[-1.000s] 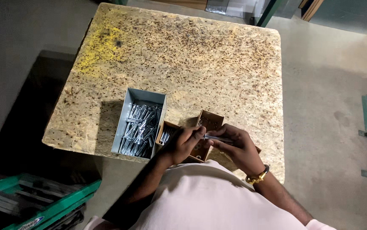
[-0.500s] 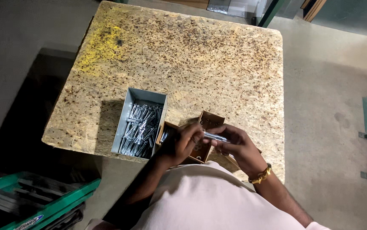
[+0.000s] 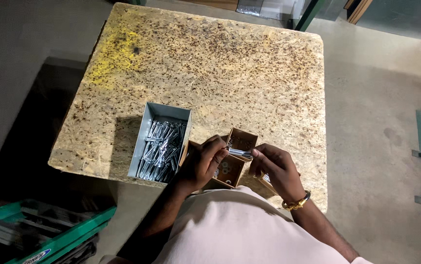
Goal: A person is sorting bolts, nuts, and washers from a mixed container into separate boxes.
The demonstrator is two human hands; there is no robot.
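Speckled chipboard makes up the tabletop [image 3: 210,73] I am looking down on, with a yellow stain [image 3: 117,54] toward its far left corner. At the near edge my left hand [image 3: 203,164] and right hand [image 3: 274,168] meet over a cluster of small brown cardboard boxes [image 3: 235,156]. Between them I hold a shiny metal bolt [image 3: 239,154], lying roughly level: the left fingers [image 3: 218,152] are curled closed around its left end, and the right fingers [image 3: 258,155] are pinched shut on its right end. The bolt hangs just above the brown boxes, right over the join between the far one and the near one. Pale round washers [image 3: 225,171] lie in the bottom of the near box; the far box stands open, and I cannot tell what it holds. A gold bangle [image 3: 296,203] sits on my right wrist. Just to the left of my left hand stands a grey metal bin [image 3: 147,127], open on top and full of silvery bolts [image 3: 164,149] heaped loosely; its right wall is just beside the brown boxes. On the floor at the lower left, well apart from the tabletop, I see a green plastic crate [image 3: 49,234] with dark contents that I cannot make out
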